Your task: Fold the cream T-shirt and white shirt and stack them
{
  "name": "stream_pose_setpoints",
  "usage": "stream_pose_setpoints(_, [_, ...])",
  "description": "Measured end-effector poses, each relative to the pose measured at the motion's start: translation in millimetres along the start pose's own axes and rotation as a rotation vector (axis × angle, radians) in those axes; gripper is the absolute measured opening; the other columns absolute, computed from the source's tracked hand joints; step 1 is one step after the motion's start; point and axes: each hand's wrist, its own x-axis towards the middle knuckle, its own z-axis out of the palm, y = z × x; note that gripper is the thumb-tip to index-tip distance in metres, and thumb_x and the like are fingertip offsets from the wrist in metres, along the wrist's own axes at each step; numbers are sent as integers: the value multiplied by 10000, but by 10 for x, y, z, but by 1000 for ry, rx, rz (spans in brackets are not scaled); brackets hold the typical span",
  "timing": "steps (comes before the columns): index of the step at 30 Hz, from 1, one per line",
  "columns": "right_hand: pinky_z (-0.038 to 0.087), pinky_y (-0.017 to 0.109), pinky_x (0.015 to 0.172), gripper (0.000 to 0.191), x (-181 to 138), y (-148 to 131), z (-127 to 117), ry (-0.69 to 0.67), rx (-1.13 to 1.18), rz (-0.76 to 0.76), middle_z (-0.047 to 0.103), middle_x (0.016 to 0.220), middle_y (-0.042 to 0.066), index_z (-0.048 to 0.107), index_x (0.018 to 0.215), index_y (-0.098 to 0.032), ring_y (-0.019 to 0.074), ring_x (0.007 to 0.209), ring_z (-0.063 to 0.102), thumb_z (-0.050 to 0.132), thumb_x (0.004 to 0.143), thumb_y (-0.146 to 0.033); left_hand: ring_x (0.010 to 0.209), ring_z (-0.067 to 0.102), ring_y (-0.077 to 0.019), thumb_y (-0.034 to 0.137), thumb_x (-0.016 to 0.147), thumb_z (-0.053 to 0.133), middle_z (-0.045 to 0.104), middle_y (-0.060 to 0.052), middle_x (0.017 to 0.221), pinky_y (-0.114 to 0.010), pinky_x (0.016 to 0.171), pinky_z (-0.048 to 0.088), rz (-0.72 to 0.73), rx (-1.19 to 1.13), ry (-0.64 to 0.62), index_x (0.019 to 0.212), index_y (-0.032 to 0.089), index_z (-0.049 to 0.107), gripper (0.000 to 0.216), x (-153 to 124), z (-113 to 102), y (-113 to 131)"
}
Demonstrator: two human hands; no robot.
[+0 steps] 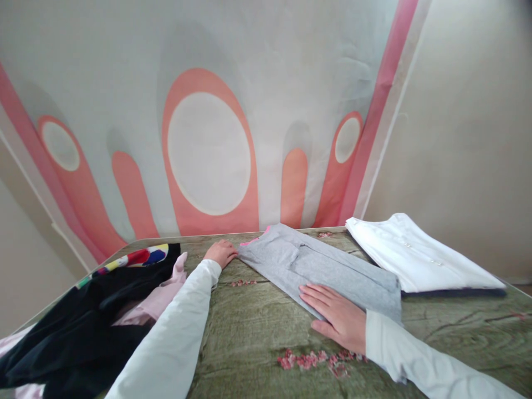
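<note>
A grey folded garment (332,260) with a bit of pink edging lies slantwise on the table. At its far left corner is my left hand (221,253), fingers closed on the cloth; the fingertips are partly hidden. My right hand (334,316) rests flat on the garment's near edge with its fingers stretched out. A long crease runs along the garment's length, and its top looks mostly smooth.
Folded white clothing (419,255) lies on the right, with dark cloth beneath it. To the left is a loose heap with a black garment (112,305), a pink one (162,299) and multicoloured fabric (137,257). The wood-patterned table (245,343) meets a printed wall hanging (266,111) behind.
</note>
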Motion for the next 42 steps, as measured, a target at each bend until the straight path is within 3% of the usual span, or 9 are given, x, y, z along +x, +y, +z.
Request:
stream_pose_setpoints(11, [170,438,1052,565,-3,2,-4,-37,-3,23,299,1392,86,336,1324,-168,210,1286,212,334,857,-487,822,555,-179,252,834,409,620,-64,844,-291,775,422,-190,-117,145,840,156,609,222,-29,185,-150])
stream_pose_setpoints(18, [145,456,1051,625,-66,-47,18,-68,-29,15,249,1412,94,249,1360,-166,229,1300,167,334,847,-513,828,560,-179,254,756,532,640,-29,811,-299,817,400,-107,-194,79,770,195,646,130,-50,156,-128])
stream_pose_setpoints(23, [149,467,1050,676,-141,-172,19,-92,-14,38,216,1420,99,233,1363,-154,245,1305,147,338,828,-554,857,538,-183,360,815,460,621,-49,866,-310,843,373,-86,-244,72,855,202,668,264,-40,63,23])
stream_pose_setpoints(26, [170,457,1049,682,-179,-241,13,-102,0,39,225,1417,99,246,1359,-159,249,1302,160,344,821,-566,818,529,-188,432,799,465,604,-54,819,-299,796,384,-100,-267,43,794,186,674,324,-27,34,105])
stream_pose_setpoints(30, [190,440,1049,666,-195,-275,1,-107,7,41,241,1413,93,267,1353,-171,245,1293,191,350,821,-562,660,532,-143,461,804,427,595,-15,692,-226,619,396,-99,-333,-66,774,162,650,374,-40,1,160])
stream_pose_setpoints(34, [190,444,1046,662,-188,-265,-21,-101,19,33,260,1406,97,292,1345,-170,249,1289,201,362,816,-562,550,487,-122,452,707,537,543,18,570,-207,526,356,-100,-366,-148,676,144,605,318,-60,-35,168])
stream_pose_setpoints(42, [197,456,1036,645,-174,-267,-49,-104,12,41,283,1397,91,321,1334,-182,249,1282,222,363,814,-562,584,460,-122,447,722,497,510,23,613,-213,549,354,-143,-377,-85,749,153,550,299,-14,-114,208])
